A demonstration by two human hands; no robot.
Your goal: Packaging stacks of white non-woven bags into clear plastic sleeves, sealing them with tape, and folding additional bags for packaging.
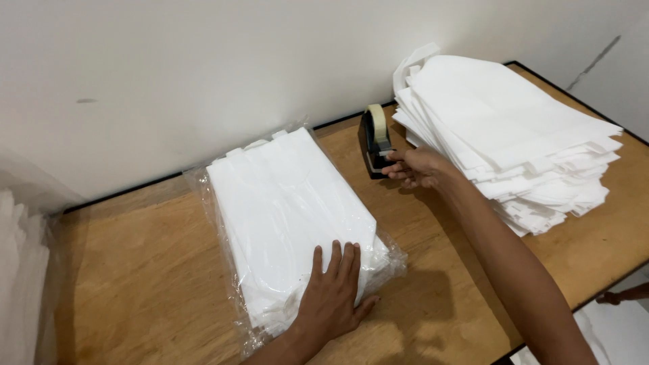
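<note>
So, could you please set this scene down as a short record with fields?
surface: wooden table against a white wall
left hand: flat on a clear plastic bag of folded white cloth
right hand: pinching the tape end at a black tape dispenser
behind right arm: loose stack of white cloth pieces
far left edge: more white material in plastic

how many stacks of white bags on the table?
2. One flat stack of white bags in clear plastic wrap at centre, under the left hand. One loose, taller stack of white bags at back right. More may lie off-frame.
</note>
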